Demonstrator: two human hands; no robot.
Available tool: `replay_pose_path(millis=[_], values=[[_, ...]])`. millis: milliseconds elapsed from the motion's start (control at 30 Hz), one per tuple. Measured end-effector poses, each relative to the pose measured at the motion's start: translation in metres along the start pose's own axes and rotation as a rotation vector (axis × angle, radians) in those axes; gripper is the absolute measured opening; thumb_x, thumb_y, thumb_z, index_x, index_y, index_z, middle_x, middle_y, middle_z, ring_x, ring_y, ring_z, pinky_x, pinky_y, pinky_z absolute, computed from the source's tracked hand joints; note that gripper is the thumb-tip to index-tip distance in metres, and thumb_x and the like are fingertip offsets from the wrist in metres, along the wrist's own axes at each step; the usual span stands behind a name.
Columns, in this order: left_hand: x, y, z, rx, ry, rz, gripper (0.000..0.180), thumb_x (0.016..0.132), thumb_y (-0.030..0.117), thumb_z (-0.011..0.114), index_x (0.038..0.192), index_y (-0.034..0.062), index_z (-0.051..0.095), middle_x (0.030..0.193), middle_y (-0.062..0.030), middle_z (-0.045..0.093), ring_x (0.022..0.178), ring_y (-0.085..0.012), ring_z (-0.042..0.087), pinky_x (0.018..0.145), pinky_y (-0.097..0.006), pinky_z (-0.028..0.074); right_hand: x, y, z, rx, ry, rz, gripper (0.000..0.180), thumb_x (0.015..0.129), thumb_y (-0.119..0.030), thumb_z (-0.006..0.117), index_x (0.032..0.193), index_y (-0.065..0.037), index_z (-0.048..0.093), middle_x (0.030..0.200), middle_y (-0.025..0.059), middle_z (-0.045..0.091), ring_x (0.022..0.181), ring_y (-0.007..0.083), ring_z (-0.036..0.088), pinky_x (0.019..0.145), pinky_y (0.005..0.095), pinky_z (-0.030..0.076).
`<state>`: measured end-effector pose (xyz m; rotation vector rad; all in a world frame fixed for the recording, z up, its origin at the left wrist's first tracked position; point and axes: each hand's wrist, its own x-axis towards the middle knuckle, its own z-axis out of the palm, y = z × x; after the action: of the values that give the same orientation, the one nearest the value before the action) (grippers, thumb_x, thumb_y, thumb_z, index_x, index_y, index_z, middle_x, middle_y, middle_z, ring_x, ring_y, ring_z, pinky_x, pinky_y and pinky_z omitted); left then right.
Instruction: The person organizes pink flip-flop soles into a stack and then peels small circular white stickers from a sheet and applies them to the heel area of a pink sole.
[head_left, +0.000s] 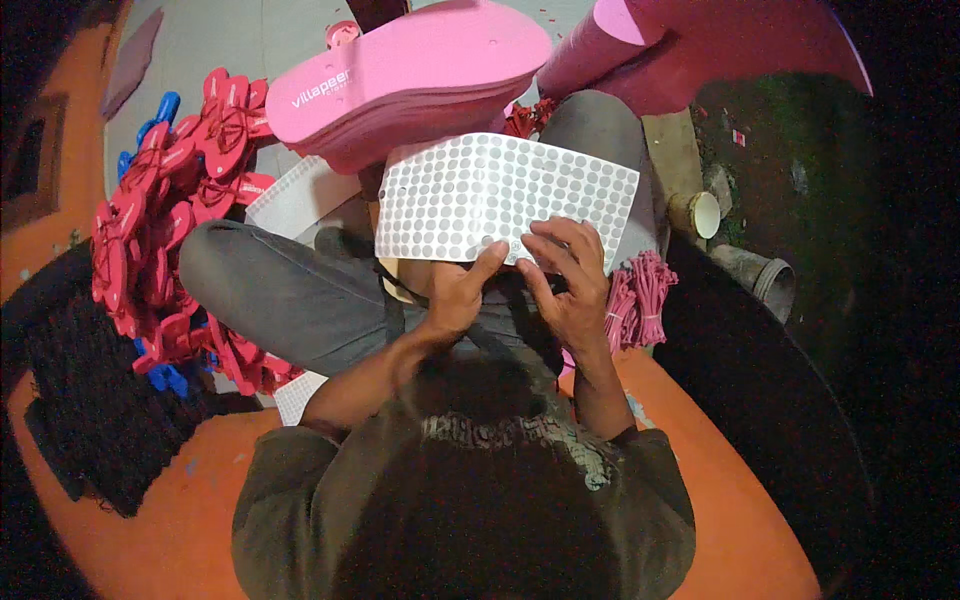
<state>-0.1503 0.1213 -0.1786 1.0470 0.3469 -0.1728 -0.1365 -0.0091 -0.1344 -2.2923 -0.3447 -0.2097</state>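
A white sheet of round grey stickers [440, 200] is held over my lap, slightly bent along its middle. My left hand [462, 295] grips its lower edge, thumb on top and the other fingers hidden beneath. My right hand [575, 280] is at the lower right of the sheet, its fingers bent over the face and its thumb by the edge. Whether a loose sticker is between those fingertips is too small to tell. Just beyond the sheet lies a stack of pink flip-flop soles [420, 65], the top one bearing white print.
Red flip-flops [150, 230] are heaped at the left, with blue ones [160, 115] among them. Another sticker sheet [300, 200] lies by my left knee. Bundled pink straps [640, 300] sit at my right. Pink foam [700, 50] stands far right, near a pale cup [703, 214].
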Motion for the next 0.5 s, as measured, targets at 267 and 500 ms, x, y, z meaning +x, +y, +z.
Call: replay_pose_path(millis=[267,500], values=[[0.003,0.006,-0.012,0.232,-0.083,-0.02,0.036,0.074,0.008,0.061,0.107,-0.0018,0.048,0.098,-0.0086,0.055,0.09,-0.0181,0.053,0.082,-0.029,0.041,0.003,-0.009,0.007,0.236,0.065,0.232,0.02,0.067,-0.007,0.068,0.086,-0.006,0.064,0.088,0.0062,0.059,0.088,0.0226,0.054,0.083,0.0348,0.038],[0.003,0.006,-0.016,0.368,-0.059,0.149,0.023,0.078,0.007,0.061,0.098,-0.0031,0.056,0.091,-0.0065,0.058,0.083,-0.0136,0.055,0.074,-0.026,0.044,0.008,-0.007,0.007,0.043,-0.015,0.142,0.018,0.065,-0.006,0.07,0.082,-0.006,0.066,0.082,0.0062,0.06,0.079,0.0194,0.055,0.072,0.029,0.042]])
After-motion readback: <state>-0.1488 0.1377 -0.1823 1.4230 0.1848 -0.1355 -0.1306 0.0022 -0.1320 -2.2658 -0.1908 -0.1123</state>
